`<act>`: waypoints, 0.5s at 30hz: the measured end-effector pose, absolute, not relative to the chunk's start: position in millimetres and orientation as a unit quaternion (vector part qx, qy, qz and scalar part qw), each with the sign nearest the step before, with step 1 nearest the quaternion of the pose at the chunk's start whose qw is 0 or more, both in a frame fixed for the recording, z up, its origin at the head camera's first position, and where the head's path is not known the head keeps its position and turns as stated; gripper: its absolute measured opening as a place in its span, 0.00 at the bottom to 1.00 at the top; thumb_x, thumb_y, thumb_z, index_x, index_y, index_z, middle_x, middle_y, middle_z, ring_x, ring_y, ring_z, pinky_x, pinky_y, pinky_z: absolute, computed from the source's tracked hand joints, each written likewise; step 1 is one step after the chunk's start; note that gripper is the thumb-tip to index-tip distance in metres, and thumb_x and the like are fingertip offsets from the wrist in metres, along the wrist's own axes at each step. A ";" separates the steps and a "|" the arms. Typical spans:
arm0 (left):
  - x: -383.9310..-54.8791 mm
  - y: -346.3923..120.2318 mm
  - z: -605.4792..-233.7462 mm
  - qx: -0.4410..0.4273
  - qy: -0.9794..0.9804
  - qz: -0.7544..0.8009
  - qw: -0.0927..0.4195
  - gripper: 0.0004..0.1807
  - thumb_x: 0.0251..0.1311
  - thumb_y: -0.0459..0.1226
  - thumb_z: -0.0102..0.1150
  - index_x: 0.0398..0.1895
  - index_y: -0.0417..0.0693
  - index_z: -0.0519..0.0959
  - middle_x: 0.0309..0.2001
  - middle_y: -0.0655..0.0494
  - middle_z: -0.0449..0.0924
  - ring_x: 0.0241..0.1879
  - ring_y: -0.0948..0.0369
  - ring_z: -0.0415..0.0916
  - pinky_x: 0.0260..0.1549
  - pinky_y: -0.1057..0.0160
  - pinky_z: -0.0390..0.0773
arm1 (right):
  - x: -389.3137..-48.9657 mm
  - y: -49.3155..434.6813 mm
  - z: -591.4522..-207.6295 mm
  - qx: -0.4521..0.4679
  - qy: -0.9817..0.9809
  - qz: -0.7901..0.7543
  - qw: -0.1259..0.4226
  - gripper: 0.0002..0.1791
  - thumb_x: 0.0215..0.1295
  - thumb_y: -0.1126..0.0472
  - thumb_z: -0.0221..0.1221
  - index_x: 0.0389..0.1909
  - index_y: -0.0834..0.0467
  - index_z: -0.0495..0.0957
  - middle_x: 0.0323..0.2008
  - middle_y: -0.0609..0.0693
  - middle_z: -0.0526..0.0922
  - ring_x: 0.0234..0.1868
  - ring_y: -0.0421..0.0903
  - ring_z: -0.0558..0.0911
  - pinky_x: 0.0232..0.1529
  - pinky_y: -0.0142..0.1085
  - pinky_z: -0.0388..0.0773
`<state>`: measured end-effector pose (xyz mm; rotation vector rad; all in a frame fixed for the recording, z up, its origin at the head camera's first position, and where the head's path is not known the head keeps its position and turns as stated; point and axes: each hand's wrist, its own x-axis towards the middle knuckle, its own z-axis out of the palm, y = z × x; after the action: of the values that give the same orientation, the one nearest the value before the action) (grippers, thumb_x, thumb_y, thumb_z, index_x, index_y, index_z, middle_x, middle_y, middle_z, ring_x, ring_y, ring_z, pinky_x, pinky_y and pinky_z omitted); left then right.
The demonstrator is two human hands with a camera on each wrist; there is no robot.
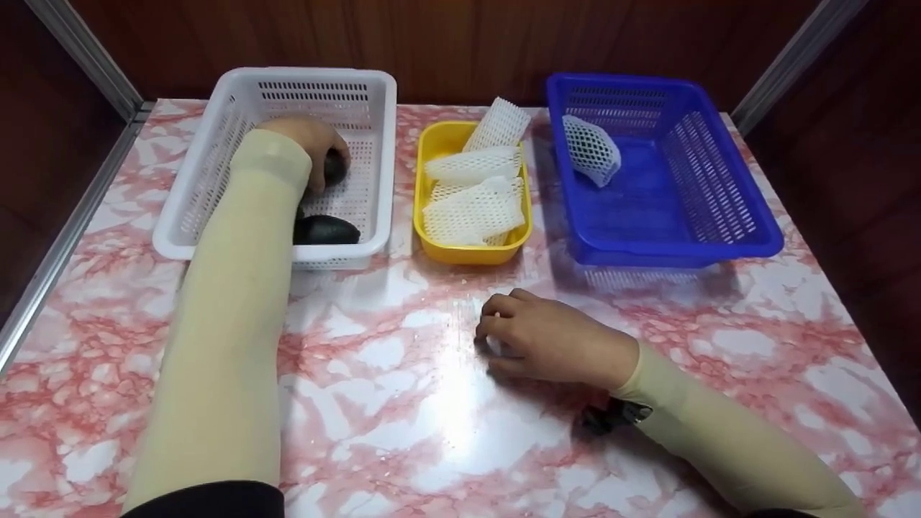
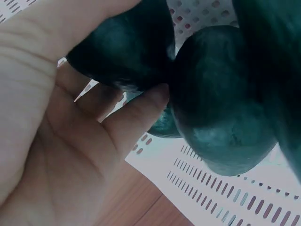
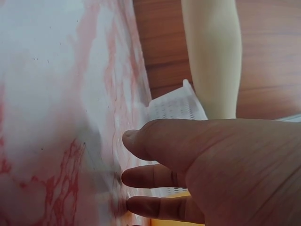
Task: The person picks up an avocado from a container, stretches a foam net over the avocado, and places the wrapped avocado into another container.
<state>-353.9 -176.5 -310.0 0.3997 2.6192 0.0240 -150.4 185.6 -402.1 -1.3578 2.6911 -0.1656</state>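
Inside the white basket [image 1: 389,165] at the left, my left hand [image 1: 298,137] has its fingers curled round a dark green avocado [image 1: 334,170]. In the left wrist view the thumb and fingers hold this avocado [image 2: 129,44] at its sides, right beside more avocados [image 2: 221,103]. Another avocado [image 1: 327,230] lies at the basket's near end, partly covered by the sleeve. My right hand [image 1: 557,342] rests low over the table, fingers loosely bent and holding nothing. The right wrist view shows its thumb [image 3: 141,141] apart from the fingers.
A yellow bin [image 1: 471,255] holding several white foam nets [image 1: 475,208] stands in the middle. At the right is a blue basket [image 1: 669,248], with a netted dark fruit [image 1: 591,150] against its left wall. Wooden panels [image 1: 468,50] close off the marbled table's back and sides.
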 end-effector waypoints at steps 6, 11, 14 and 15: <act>-356.8 -176.7 -306.5 0.172 0.958 0.016 0.229 0.32 0.61 0.33 0.74 0.71 0.53 0.80 0.65 0.39 0.75 0.60 0.42 0.68 0.59 0.43 0.77 | -148.9 186.2 -403.4 -0.445 0.891 -0.059 0.065 0.16 0.72 0.46 0.70 0.54 0.49 0.87 0.58 0.51 0.85 0.55 0.54 0.83 0.57 0.47 0.84; -361.0 -177.0 -302.5 0.221 0.954 0.006 0.203 0.32 0.55 0.31 0.75 0.67 0.51 0.83 0.64 0.38 0.79 0.58 0.43 0.70 0.61 0.43 0.75 | -149.4 186.7 -404.4 -0.443 0.892 -0.064 0.065 0.15 0.72 0.47 0.70 0.53 0.49 0.87 0.58 0.50 0.85 0.55 0.54 0.83 0.57 0.47 0.85; -357.2 -173.9 -297.5 0.211 0.957 0.007 0.200 0.32 0.59 0.32 0.76 0.68 0.51 0.83 0.68 0.37 0.79 0.61 0.43 0.71 0.66 0.40 0.75 | -151.5 186.5 -404.2 -0.445 0.891 -0.065 0.064 0.14 0.73 0.48 0.70 0.53 0.49 0.87 0.57 0.50 0.85 0.55 0.54 0.84 0.57 0.47 0.85; -355.3 -172.9 -296.0 0.206 0.958 0.010 0.199 0.32 0.59 0.33 0.77 0.69 0.51 0.83 0.68 0.38 0.79 0.62 0.43 0.71 0.67 0.39 0.74 | -152.1 186.4 -404.1 -0.446 0.891 -0.064 0.064 0.14 0.73 0.48 0.69 0.53 0.49 0.87 0.58 0.50 0.85 0.55 0.54 0.84 0.57 0.47 0.85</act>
<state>-355.3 -172.9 -296.0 0.5770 2.6803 0.0270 -152.1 186.4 -404.1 -1.3458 2.6897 -0.1946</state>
